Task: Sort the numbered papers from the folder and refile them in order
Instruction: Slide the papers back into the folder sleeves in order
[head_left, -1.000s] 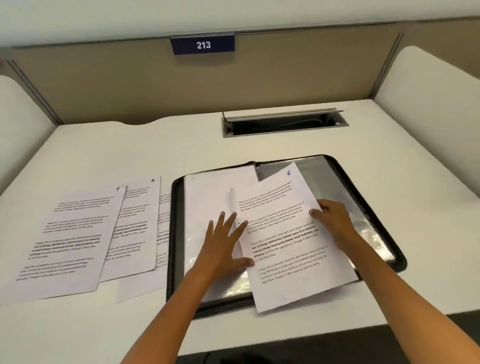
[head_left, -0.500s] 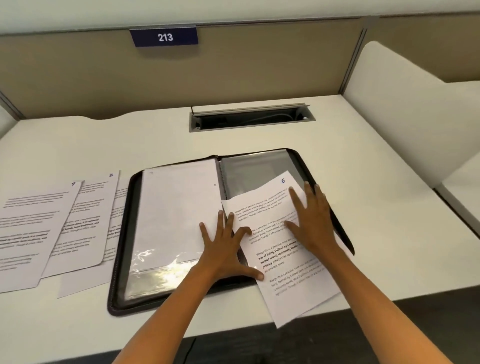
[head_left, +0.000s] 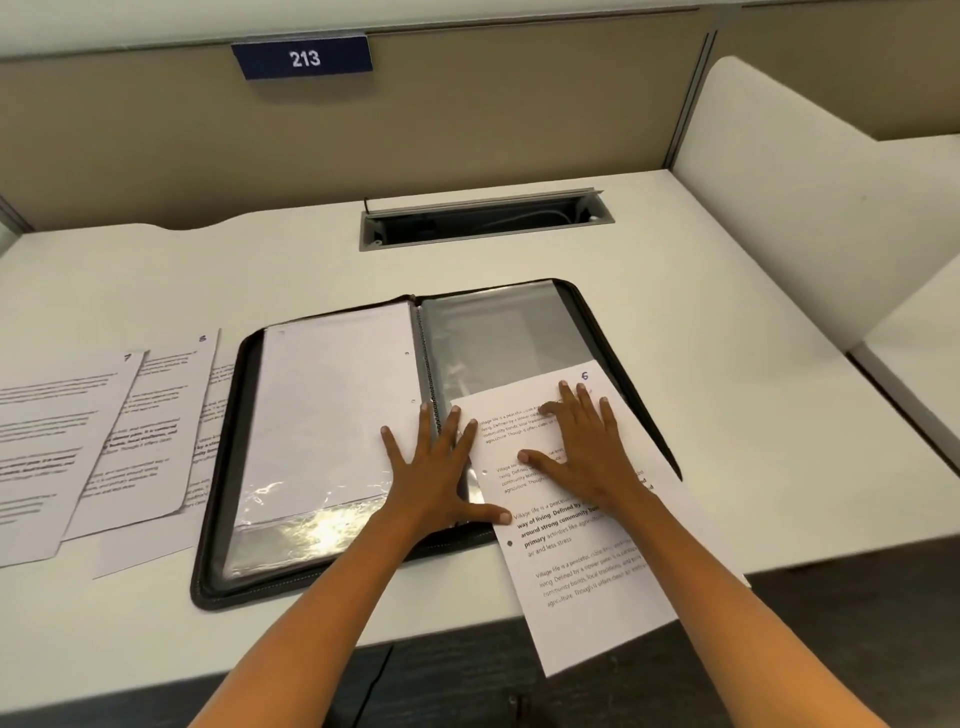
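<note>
On the white desk (head_left: 675, 322), both flat, released hands, left (head_left: 434, 475) and right (head_left: 587, 447), pressed the white printed sheet numbered 6 (head_left: 597, 561), whose overhanging lower end risked creasing.

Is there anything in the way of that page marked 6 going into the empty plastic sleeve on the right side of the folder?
Nothing visible. The sleeve above the page marked 6 is bare, and both hands lie flat: right hand on the page, left hand by the spine.

Open folder (head_left: 228, 467) in the middle of the desk (head_left: 727, 364). On its right half, paper 6 (head_left: 587, 582), hanging over the near desk edge. Left of the folder, overlapping papers (head_left: 78, 441). Behind it, cable slot (head_left: 483, 221).
</note>
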